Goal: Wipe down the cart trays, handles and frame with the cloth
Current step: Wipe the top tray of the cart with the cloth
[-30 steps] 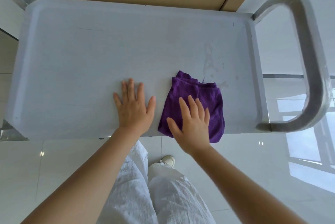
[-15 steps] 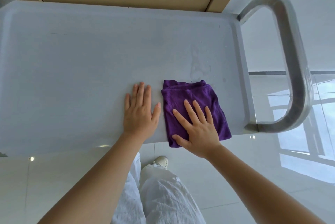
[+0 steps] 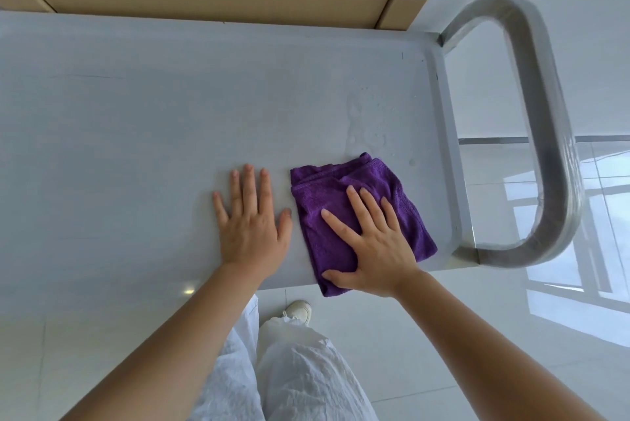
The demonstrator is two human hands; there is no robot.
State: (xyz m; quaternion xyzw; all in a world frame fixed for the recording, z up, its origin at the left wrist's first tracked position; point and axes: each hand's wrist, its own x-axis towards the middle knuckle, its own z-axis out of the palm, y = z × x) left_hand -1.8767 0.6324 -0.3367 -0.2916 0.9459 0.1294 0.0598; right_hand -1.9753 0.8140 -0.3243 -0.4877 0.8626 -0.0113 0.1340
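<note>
Right hand (image 3: 371, 250) lies flat, pressing the cloth (image 3: 344, 188); water drops (image 3: 368, 127) sit just above it, upper right; left hand (image 3: 252, 226) rests flat, empty.

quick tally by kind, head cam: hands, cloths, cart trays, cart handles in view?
Hands: 2, left hand flat on the bare tray, right hand flat on the cloth
Cloths: 1, purple cloth
Cart trays: 1, grey top tray
Cart handles: 1, metal loop handle
Total: 5
</note>
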